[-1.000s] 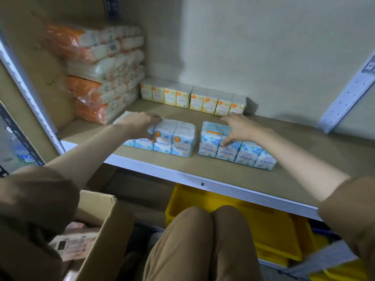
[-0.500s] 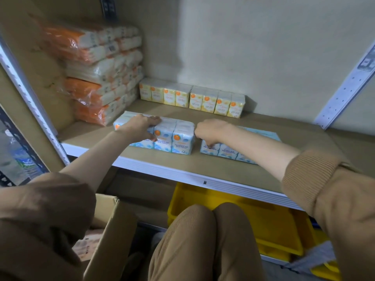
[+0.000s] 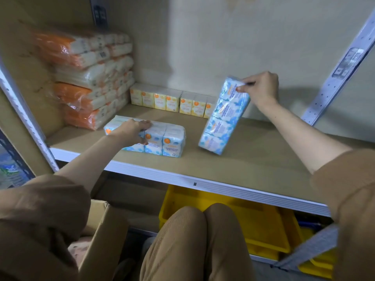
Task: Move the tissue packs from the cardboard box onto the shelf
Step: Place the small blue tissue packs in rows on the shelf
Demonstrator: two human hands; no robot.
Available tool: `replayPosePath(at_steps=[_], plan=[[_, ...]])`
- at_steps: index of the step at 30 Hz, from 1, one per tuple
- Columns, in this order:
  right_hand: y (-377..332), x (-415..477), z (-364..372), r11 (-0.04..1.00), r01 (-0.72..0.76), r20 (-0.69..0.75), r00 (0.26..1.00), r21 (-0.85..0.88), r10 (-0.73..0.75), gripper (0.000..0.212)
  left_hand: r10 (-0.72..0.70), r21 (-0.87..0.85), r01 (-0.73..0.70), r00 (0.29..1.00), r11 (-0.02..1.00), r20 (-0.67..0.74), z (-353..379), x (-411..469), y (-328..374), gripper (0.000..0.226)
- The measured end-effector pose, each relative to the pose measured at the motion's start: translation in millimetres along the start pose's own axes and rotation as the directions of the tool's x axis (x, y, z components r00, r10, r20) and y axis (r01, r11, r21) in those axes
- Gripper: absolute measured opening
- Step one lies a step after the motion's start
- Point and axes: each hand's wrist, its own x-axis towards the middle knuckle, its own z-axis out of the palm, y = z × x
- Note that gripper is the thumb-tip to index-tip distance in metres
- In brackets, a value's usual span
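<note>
Two blue tissue packs are on the shelf (image 3: 243,159): the flat pack (image 3: 162,136) gripped by the left hand (image 3: 132,130), the upended pack (image 3: 223,116) pinched by the right hand (image 3: 261,88); the cardboard box (image 3: 105,230) contents are unclear.

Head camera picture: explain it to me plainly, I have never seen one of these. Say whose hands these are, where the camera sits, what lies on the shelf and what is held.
There is no machine here. A person wears one camera on the head, looking forward and down, so both arms reach in from below. The left hand rests on a blue tissue pack lying flat on the shelf. The right hand holds a second blue tissue pack by its top end, standing tilted with its lower end at the shelf. Behind stand yellow tissue packs, and orange bundles are stacked in the corner. The cardboard box sits low at the left.
</note>
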Motion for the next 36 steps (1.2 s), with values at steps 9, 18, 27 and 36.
replayPosePath(at_steps=[9,18,27,36], plan=[[86.3,-44.9,0.6,0.91,-0.197,-0.076,0.968,0.366,0.24,0.029,-0.012,-0.004,0.012,1.0,1.0,-0.009,2.1,0.0,-0.4,0.07],[118.3,-89.8,1.0,0.874,-0.485,0.35,0.814,-0.031,0.464,0.036,-0.011,0.046,0.011,1.0,0.999,0.006,0.9,-2.2,2.7,0.07],[63.7,-76.6,17.0,0.96,0.005,0.456,0.881,-0.279,0.128,0.06,0.079,0.181,-0.066,0.995,0.981,-0.062,1.0,-11.8,3.4,0.067],[52.7,-89.0,50.3,0.882,0.134,0.429,0.9,-0.451,0.082,0.048,0.094,0.151,-0.055,0.961,0.987,-0.261,23.5,-21.3,7.5,0.055]])
